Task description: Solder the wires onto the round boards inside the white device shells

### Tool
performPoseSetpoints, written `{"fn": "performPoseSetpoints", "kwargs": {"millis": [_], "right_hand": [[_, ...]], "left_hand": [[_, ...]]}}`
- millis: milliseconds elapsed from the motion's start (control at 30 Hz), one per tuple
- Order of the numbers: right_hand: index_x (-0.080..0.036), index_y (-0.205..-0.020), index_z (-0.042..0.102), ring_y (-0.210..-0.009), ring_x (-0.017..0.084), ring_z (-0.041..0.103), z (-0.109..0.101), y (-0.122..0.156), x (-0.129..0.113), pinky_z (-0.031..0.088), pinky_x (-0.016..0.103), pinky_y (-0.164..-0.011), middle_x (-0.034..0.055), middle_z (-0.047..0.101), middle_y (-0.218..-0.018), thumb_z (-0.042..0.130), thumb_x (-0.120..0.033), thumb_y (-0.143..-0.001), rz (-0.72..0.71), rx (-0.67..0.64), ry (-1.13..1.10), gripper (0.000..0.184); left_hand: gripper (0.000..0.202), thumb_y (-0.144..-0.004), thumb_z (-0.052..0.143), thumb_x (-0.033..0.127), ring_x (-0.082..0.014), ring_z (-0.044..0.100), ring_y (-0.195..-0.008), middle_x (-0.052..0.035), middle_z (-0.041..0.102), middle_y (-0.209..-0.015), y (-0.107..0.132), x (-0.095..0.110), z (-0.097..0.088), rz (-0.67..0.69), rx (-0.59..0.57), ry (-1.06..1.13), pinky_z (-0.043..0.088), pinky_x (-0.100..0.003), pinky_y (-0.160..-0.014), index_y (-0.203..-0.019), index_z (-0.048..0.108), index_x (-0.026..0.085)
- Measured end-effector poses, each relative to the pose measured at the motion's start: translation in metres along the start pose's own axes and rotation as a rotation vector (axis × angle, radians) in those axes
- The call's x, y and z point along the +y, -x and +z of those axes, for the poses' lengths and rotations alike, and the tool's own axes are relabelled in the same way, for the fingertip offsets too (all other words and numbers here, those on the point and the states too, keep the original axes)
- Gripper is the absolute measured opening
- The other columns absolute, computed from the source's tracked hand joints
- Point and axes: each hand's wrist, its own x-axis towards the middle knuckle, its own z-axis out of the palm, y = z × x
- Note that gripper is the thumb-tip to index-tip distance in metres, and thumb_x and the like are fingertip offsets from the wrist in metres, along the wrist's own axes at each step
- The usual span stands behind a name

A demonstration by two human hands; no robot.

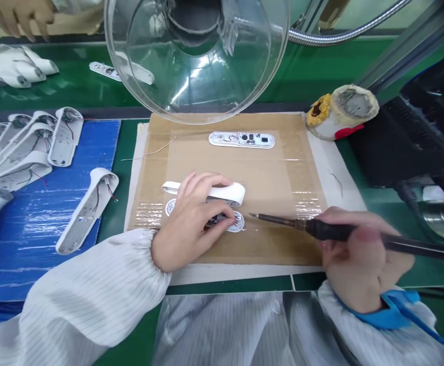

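My left hand (195,216) rests on the cardboard mat (275,188), fingers curled down onto a long white circuit board (235,222) and the white plastic shell (229,192) lying just behind it. My right hand (359,254) grips a dark soldering iron (321,229). Its tip points left and sits a little right of the board's round end. A second circuit board (242,139) lies alone at the back of the mat.
Several white shells with wires (35,147) lie on a blue sheet at left. A clear dome (197,53) hangs over the back of the mat. A solder sponge holder (342,109) stands back right, a black unit (416,137) at right. Another person's hand (20,18) is far left.
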Motion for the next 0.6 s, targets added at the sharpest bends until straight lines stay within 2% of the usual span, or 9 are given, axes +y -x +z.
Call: {"fn": "performPoseSetpoints", "kwargs": {"millis": [100,267,500,600], "right_hand": [[-0.02,-0.078,0.073,-0.04,0.009,0.048,0.0002,0.0013,0.002,0.031,0.024,-0.031,0.002,0.064,-0.069,0.058,-0.027,-0.094,-0.021,-0.135,-0.047,0.023],[-0.022,-0.086,0.073,-0.043,0.011,0.05,-0.0016,0.0021,0.0031,0.038,0.026,-0.037,0.0005,0.062,-0.066,0.056,-0.024,-0.094,-0.019,-0.283,-0.022,0.019],[-0.023,-0.088,0.074,-0.048,0.014,0.055,-0.0045,0.0024,0.0057,0.043,0.029,-0.042,0.0019,0.065,-0.069,0.058,-0.023,-0.092,-0.047,-0.306,-0.016,0.016],[-0.022,-0.083,0.073,-0.046,0.014,0.053,-0.0025,0.0017,0.0068,0.039,0.028,-0.039,0.0021,0.062,-0.062,0.058,-0.025,-0.091,-0.083,-0.285,-0.034,0.018]], "left_hand": [[0.014,-0.094,0.06,0.024,-0.0224,0.045,-0.13,-0.0048,0.054,-0.132,-0.0003,0.0011,-0.0007,-0.001,-0.001,0.001,0.019,-0.051,-0.118,-0.084,0.07,0.024],[0.012,-0.092,0.061,0.022,-0.0236,0.044,-0.13,-0.0055,0.054,-0.133,-0.0011,0.0011,-0.0013,-0.008,-0.003,0.009,0.021,-0.052,-0.117,-0.087,0.071,0.023],[0.011,-0.091,0.06,0.019,-0.0232,0.044,-0.13,-0.0053,0.055,-0.132,-0.0009,0.0024,0.0006,-0.006,-0.005,0.004,0.021,-0.051,-0.117,-0.086,0.07,0.022],[0.011,-0.091,0.06,0.018,-0.023,0.045,-0.13,-0.0051,0.055,-0.132,-0.0004,0.0029,0.0019,-0.008,0.008,-0.001,0.02,-0.051,-0.117,-0.085,0.068,0.022]]}}
